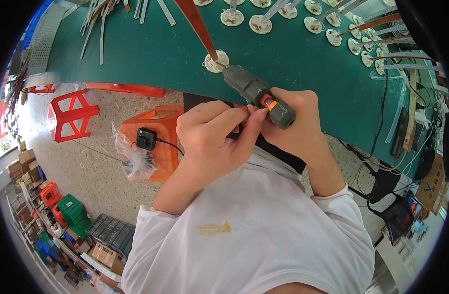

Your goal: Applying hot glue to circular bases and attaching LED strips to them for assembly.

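My right hand [298, 115] is wrapped round a dark grey power screwdriver [249, 85] with an orange ring. The tool's tip reaches a white round base [212, 65] on the green table, beside the lower end of a reddish-brown strip [199, 29] that stands up from it. My left hand [214, 134] is closed close by the back of the screwdriver, thumb and fingers pinched together. What lies between those fingers, if anything, is hidden.
Several white round bases with strips [261, 23] stand at the table's far right. Loose metal strips [103, 36] lie far left. A black cable [384, 112] runs over the right edge. An orange stool [165, 152] holds a small black camera [146, 139] and a plastic bag [136, 164].
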`<state>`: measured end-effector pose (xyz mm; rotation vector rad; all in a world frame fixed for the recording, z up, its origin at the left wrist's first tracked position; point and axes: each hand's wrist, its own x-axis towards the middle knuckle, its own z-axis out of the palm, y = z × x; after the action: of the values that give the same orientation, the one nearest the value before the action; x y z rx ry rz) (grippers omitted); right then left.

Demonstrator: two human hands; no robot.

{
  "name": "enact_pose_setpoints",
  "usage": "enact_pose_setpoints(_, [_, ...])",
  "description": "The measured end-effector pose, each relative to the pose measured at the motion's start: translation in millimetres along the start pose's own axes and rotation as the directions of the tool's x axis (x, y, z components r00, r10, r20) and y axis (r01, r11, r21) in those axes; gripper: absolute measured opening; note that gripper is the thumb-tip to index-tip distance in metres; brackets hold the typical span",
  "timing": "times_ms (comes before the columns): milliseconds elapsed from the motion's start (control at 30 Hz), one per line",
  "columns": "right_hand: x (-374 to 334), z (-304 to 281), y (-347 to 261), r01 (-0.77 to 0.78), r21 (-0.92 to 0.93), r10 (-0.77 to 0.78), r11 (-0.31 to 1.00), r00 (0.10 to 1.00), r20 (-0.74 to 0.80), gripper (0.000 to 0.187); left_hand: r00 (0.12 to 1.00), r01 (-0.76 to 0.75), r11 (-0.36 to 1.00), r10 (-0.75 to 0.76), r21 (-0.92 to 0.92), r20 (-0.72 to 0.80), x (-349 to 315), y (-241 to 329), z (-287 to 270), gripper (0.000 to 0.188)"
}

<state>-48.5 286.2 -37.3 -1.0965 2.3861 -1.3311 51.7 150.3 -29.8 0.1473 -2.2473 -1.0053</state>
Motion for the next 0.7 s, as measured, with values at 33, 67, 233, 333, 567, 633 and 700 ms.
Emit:
enact_pose_setpoints(33, [0.3, 0.0, 0.0, -0.001, -0.007, 0.001, 1.0, 1.0, 0.003, 0.03, 1.0, 0.0, 1.0, 0.0, 0.0, 0.001, -0.2, -0.2, 0.2, 0.015])
enact_pose_setpoints(67, [0.4, -0.4, -0.2, -0.001, -0.006, 0.001, 1.0, 1.0, 0.002, 0.03, 1.0, 0.004, 1.0, -0.004, 0.001, -0.003, -0.5, -0.8, 0.4, 0.015])
enact_pose_setpoints(233, [0.3, 1.7, 1.5, 0.0, 0.019, 0.0, 1.0, 1.0, -0.009, 0.023, 1.0, -0.003, 1.0, 0.003, 0.01, -0.002, 1.2, -0.4, -0.2, 0.015])
enact_pose_setpoints(333, [-0.4, 1.9, 3.8, -0.002, 0.035, 0.003, 0.999, 1.0, -0.019, 0.022, 1.0, -0.005, 1.0, 0.005, 0.008, 0.004, 2.2, -0.9, 0.5, 0.016])
enact_pose_setpoints(567, [1.9, -1.9, -0.6, -0.041, -0.002, 0.04, 0.999, 0.999, -0.013, 0.025, 1.0, -0.022, 1.0, 0.022, 0.004, -0.009, 3.2, -4.0, 4.2, 0.019])
enact_pose_setpoints(633, [1.6, -1.6, -0.8, -0.05, -0.001, 0.05, 0.999, 0.999, -0.014, 0.026, 1.0, -0.018, 1.0, 0.018, 0.008, -0.01, 3.0, -4.1, 4.4, 0.019])
enact_pose_setpoints(700, [1.2, -0.1, 1.0, -0.046, -0.001, 0.046, 0.999, 0.999, -0.019, 0.026, 0.999, -0.023, 1.0, 0.023, 0.004, -0.023, 2.6, -4.3, 5.0, 0.019])
